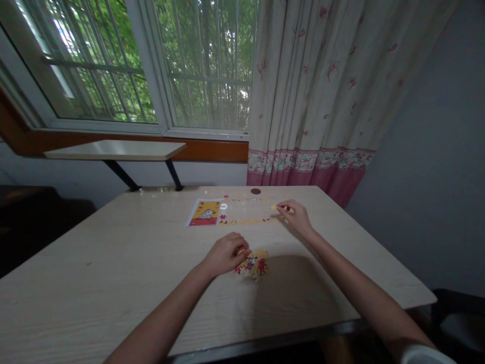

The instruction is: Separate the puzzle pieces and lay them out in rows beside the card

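My right hand (297, 216) is stretched out over the far right of the table, thumb and fingertips closed on a small yellow jigsaw puzzle piece (273, 207). Below and left of it, my left hand (226, 254) rests at the edge of a heap of loose puzzle pieces (255, 268), yellow, red and white. Its fingers are curled together with the thumb against the heap; what lies between the fingertips is hidden. Beyond the hands, puzzle pieces lie in two rows, a far row (248, 199) and a near row (246, 221).
A printed picture card (204, 212) with a white animal on yellow and red lies left of the rows. A dark round disc (255, 191) sits by the table's back edge. A raised shelf (117, 149) stands at back left, and a patterned curtain (303, 101) hangs behind.
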Available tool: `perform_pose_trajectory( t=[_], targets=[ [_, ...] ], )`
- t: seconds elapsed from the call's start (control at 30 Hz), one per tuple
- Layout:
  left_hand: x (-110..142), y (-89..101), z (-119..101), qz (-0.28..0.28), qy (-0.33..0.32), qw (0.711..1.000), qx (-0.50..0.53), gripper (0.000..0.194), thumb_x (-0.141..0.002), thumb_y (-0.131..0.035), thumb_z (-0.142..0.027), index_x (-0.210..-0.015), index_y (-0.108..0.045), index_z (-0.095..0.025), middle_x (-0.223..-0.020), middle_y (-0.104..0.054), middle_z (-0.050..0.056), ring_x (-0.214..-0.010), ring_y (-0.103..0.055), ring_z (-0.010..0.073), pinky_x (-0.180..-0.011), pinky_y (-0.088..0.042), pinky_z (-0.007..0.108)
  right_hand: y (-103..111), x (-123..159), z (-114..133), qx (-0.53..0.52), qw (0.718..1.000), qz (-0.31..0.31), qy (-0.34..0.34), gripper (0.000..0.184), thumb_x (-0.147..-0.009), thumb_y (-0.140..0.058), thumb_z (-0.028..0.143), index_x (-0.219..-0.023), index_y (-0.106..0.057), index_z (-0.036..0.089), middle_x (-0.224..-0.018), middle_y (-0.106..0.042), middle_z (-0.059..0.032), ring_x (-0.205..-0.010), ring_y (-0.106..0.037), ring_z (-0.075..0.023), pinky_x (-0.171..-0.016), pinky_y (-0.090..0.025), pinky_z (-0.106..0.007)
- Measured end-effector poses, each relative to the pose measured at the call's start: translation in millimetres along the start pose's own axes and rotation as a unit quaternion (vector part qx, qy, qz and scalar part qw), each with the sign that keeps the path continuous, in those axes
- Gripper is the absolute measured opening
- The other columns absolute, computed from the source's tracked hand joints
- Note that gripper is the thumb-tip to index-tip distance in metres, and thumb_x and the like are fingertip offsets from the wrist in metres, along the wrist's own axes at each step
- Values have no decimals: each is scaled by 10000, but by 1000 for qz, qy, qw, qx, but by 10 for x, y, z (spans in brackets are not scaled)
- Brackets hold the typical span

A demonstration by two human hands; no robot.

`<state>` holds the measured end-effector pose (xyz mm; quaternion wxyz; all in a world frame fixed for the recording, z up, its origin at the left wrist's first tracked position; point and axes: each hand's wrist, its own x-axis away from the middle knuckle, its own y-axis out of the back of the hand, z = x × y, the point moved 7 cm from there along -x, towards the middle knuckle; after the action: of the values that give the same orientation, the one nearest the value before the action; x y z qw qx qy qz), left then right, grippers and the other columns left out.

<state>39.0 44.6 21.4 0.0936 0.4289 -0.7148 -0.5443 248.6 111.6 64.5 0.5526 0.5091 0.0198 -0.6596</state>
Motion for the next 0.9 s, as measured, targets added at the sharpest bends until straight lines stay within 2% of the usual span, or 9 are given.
perform_pose_trajectory(
  t=[0.2,0.3,0.4,0.63,0.8,0.9],
  targets=[
    [-1,0,9,-5,3,1000,-1,162,-828,-488,-289,-784,-592,-174,-753,-565,31,-757,-515,158,-684,-413,261,-131,-248,-944,62,983,62,-159,190,-734,-572,300,-782,-681,152,-716,-658,-41,-609,-545,-135,-578,-406,-240],
    [-1,-11,22,-3,6,1000,-4,163,-827,-488,-289,-785,-594,-173,-759,-567,35,-765,-516,161,-691,-414,265,-186,-285,-1288,79,978,67,-181,212,-728,-561,301,-798,-679,140,-718,-663,-49,-645,-571,-144,-581,-406,-229],
    [3,-11,22,-3,5,1000,-5,166,-827,-488,-292,-776,-590,-172,-757,-566,34,-765,-516,160,-690,-413,263,-251,-272,-1495,93,974,87,-189,205,-717,-570,302,-788,-679,144,-718,-672,-47,-650,-585,-141,-585,-408,-220],
    [9,13,14,-8,7,1000,-9,164,-830,-486,-293,-761,-577,-174,-740,-556,26,-748,-511,155,-677,-408,256,-321,-242,-1618,154,958,134,-199,150,-731,-568,237,-795,-679,158,-750,-682,-41,-677,-601,-130,-606,-409,-202],
    [8,8,19,-8,6,1000,-7,175,-834,-479,-297,-766,-582,-173,-746,-558,31,-754,-513,157,-683,-412,259,-319,-258,-1488,205,950,161,-173,196,-777,-512,211,-888,-664,159,-829,-678,-48,-742,-598,-134,-674,-412,-209],
    [9,13,19,-11,7,1000,-6,172,-834,-480,-298,-778,-587,-175,-752,-560,32,-759,-514,161,-693,-416,268,-356,-213,-1348,234,944,184,-145,234,-816,-466,220,-939,-657,164,-921,-667,-63,-848,-583,-153,-756,-402,-228]
  ],
)
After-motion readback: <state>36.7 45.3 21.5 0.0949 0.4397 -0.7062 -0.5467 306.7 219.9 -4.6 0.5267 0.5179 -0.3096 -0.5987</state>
